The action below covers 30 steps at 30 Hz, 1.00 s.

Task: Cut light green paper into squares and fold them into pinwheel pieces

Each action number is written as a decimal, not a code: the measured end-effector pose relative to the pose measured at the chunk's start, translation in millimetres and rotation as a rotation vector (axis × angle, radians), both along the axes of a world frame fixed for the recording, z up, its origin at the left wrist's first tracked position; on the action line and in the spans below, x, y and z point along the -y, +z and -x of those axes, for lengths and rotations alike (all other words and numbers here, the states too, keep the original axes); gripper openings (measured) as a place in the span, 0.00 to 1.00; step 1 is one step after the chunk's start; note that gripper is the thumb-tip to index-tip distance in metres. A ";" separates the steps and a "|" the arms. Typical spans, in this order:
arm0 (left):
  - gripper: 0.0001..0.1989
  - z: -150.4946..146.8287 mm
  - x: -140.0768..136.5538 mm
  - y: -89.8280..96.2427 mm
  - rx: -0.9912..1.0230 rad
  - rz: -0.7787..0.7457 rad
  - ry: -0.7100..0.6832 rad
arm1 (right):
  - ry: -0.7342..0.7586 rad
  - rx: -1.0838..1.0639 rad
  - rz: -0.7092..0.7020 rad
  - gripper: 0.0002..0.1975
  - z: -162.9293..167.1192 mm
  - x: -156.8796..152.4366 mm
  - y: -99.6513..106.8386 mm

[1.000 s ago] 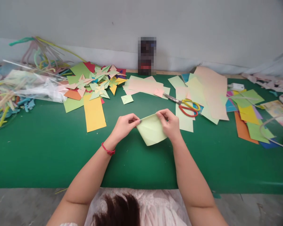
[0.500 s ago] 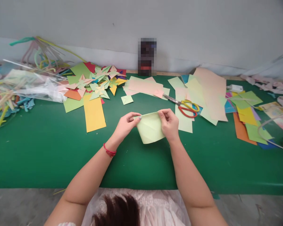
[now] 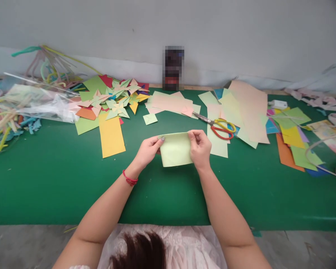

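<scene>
A pale green sheet of paper (image 3: pixel 176 150) is held up between my two hands above the table, its upper edge nearly level. My left hand (image 3: pixel 149 150) pinches the left upper corner, thumb on the near face and the other fingers behind. At the right upper corner my right hand (image 3: pixel 200 147) grips the paper with thumb and curled fingers. Faint creases show on the sheet. Beyond it lies a small folded green paper square (image 3: pixel 150 118). Scissors (image 3: pixel 215 124) with yellow and red handles rest past my right hand, on pale sheets.
Folded paper stars (image 3: pixel 119 108) and a yellow sheet (image 3: pixel 112 136) lie left on the green table (image 3: pixel 168 201). Farther left are coloured strips (image 3: pixel 5 130) and clear plastic (image 3: pixel 53 108). A blurred dark upright object (image 3: pixel 173 69) stands by the wall. Coloured sheets (image 3: pixel 292 138) and a cable lie right.
The green paper has been straightened: its lower edge, slanted and folded-looking before, now hangs nearly level. My left hand has shifted slightly left and its fingers have closed more on the corner.
</scene>
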State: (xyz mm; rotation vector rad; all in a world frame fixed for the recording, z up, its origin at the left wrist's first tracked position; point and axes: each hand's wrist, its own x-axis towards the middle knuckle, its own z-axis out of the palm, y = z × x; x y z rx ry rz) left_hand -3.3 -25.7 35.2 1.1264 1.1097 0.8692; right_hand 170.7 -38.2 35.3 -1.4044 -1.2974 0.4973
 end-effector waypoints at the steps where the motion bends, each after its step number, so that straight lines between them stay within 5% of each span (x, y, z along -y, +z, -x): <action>1: 0.17 -0.5 0.5 0.0 -0.015 -0.010 0.013 | -0.008 -0.001 -0.002 0.10 -0.5 -0.4 -0.2; 8: 0.16 8.3 -2.1 8.0 -0.123 -0.094 -0.110 | 0.098 -0.059 0.083 0.10 -7.5 -4.8 -3.7; 16: 0.16 15.6 -3.2 10.6 -0.464 -0.244 -0.360 | 0.578 0.143 0.254 0.08 7.2 3.5 -1.9; 22: 0.14 20.5 -4.3 11.7 -0.494 -0.248 -0.421 | 0.470 0.143 0.236 0.08 0.2 0.4 -0.5; 26: 0.13 25.7 -6.6 13.5 -0.399 -0.107 -0.441 | 0.377 0.100 0.228 0.09 -10.3 -2.8 0.5; 30: 0.14 22.5 -8.0 9.1 -0.273 0.005 -0.319 | 0.313 0.072 0.207 0.10 -14.0 -4.3 -1.2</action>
